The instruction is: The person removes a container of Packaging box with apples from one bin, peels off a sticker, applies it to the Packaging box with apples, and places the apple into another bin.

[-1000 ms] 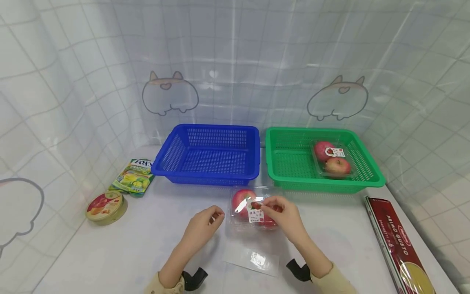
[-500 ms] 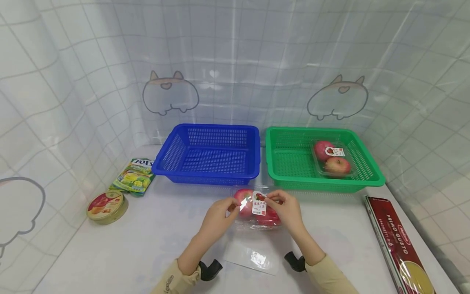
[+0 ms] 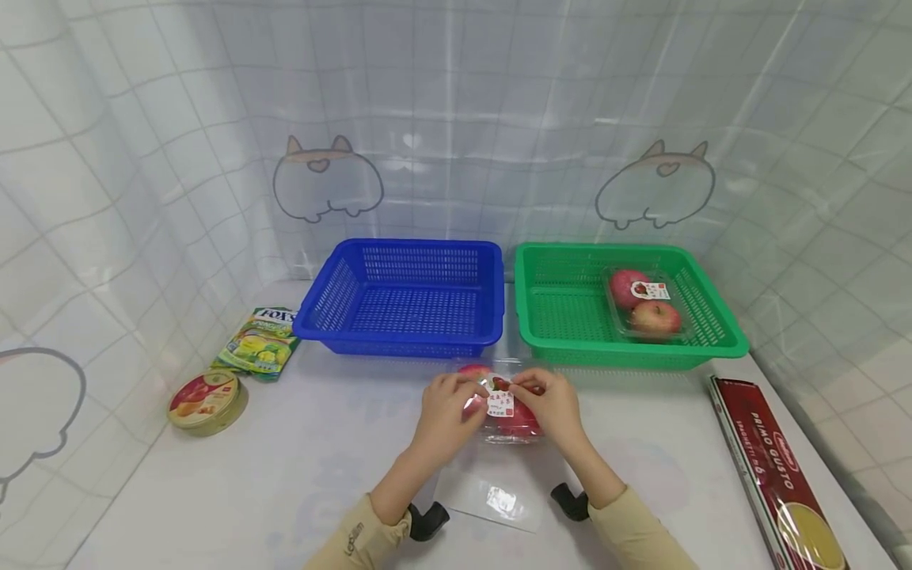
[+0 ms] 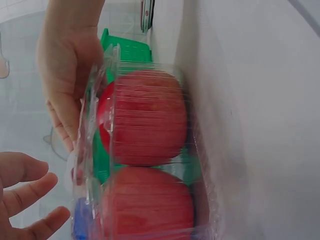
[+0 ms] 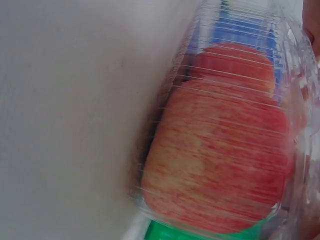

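White worktop [image 3: 249, 475] carries a clear plastic box of two red apples [image 3: 507, 408], and the left hand [image 3: 445, 412] and right hand [image 3: 552, 405] both curl their fingers round its sides, just in front of the baskets. One box like it already lies in the green basket [image 3: 563, 336]; the blue basket [image 3: 399, 344] beside it holds nothing. The box looks thin, shiny and ridged, the apples round and smooth.

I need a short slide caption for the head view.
Both hands hold a clear apple box before two baskets.
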A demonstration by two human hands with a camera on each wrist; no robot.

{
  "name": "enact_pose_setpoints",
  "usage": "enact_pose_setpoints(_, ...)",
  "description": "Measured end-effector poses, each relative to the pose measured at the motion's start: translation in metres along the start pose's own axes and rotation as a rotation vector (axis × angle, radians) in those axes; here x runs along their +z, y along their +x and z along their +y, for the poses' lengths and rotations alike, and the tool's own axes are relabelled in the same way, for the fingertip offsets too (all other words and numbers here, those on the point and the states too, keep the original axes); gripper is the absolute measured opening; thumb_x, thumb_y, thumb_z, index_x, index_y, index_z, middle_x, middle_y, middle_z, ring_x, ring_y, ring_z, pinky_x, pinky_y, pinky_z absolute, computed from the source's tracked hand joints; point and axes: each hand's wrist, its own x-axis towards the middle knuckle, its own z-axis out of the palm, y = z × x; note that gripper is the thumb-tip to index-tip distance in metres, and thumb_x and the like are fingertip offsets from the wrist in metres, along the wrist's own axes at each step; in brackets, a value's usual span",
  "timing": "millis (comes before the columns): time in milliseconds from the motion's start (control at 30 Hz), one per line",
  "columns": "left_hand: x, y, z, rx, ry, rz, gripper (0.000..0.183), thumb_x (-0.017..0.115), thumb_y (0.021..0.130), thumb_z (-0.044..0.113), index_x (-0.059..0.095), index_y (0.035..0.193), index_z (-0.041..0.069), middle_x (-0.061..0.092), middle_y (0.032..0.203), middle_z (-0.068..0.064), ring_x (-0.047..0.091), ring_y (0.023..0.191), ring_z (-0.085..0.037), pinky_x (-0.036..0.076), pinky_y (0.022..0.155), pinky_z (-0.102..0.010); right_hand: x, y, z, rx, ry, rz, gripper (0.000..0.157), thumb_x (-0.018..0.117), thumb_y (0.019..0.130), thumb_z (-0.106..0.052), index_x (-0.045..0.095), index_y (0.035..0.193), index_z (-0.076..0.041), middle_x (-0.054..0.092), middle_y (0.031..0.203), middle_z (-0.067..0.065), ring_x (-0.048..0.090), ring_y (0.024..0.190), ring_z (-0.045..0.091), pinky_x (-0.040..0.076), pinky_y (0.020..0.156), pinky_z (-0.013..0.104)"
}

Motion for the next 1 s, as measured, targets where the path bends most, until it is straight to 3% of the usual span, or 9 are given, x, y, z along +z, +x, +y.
enact_pose_setpoints(200,0.007,0.006,0.0,0.019,0.109,-0.04,0.019,0.069,0.08,0.021,0.07,0.098,0.015,0.055,0.118,-0.013,0.039,0.118,-0.042,0.032,0.088,-0.055,0.003,-0.001,0.002,-0.08,-0.072,0.044,0.008,0.075,0.074,-0.01,0.071,0.081,-0.01,0.07,0.075,0.003,0.064,0.075,0.02,0.039,0.085,0.041)
enact_pose_setpoints(300,0.01,0.008,-0.002,0.024,0.157,-0.082,0.021,0.068,0.08,0.024,0.071,0.101,0.019,0.051,0.126,-0.014,0.033,0.124,-0.044,0.029,0.092,-0.057,0.005,-0.001,0.004,-0.137,-0.119,0.081,0.01,0.076,0.073,-0.009,0.07,0.08,-0.009,0.071,0.074,0.003,0.061,0.073,0.022,0.038,0.085,0.043)
enact_pose_setpoints(467,0.013,0.008,-0.007,0.009,0.205,-0.134,0.024,0.069,0.08,0.027,0.071,0.103,0.023,0.049,0.13,-0.014,0.029,0.127,-0.044,0.029,0.093,-0.057,0.009,-0.002,0.004,-0.193,-0.204,0.119,0.021,0.078,0.071,-0.011,0.069,0.09,-0.01,0.071,0.076,0.003,0.051,0.071,0.02,0.037,0.071,0.037)
enact_pose_setpoints(667,0.017,0.006,-0.011,-0.002,0.215,-0.142,0.023,0.068,0.081,0.028,0.07,0.104,0.024,0.047,0.132,-0.015,0.027,0.128,-0.045,0.028,0.093,-0.059,0.012,-0.003,0.002,-0.299,-0.342,0.172,0.028,0.078,0.07,-0.011,0.065,0.095,-0.01,0.069,0.073,0.001,0.051,0.07,0.022,0.038,0.068,0.04)
enact_pose_setpoints(800,0.018,0.006,-0.011,-0.006,0.226,-0.149,0.026,0.065,0.083,0.029,0.069,0.109,0.025,0.045,0.135,-0.017,0.025,0.129,-0.046,0.028,0.093,-0.061,0.014,-0.003,0.003,-0.387,-0.441,0.208,0.024,0.079,0.07,-0.015,0.066,0.09,-0.011,0.067,0.081,0.005,0.053,0.074,0.026,0.04,0.07,0.041)
enact_pose_setpoints(1000,0.018,0.006,-0.013,-0.047,0.205,-0.217,0.038,0.061,0.084,0.031,0.063,0.122,0.026,0.039,0.141,-0.019,0.018,0.133,-0.047,0.025,0.095,-0.063,0.014,-0.005,0.004,-0.369,-0.465,0.17,0.016,0.077,0.073,-0.016,0.072,0.087,-0.015,0.063,0.104,0.012,0.051,0.094,0.033,0.037,0.076,0.046)
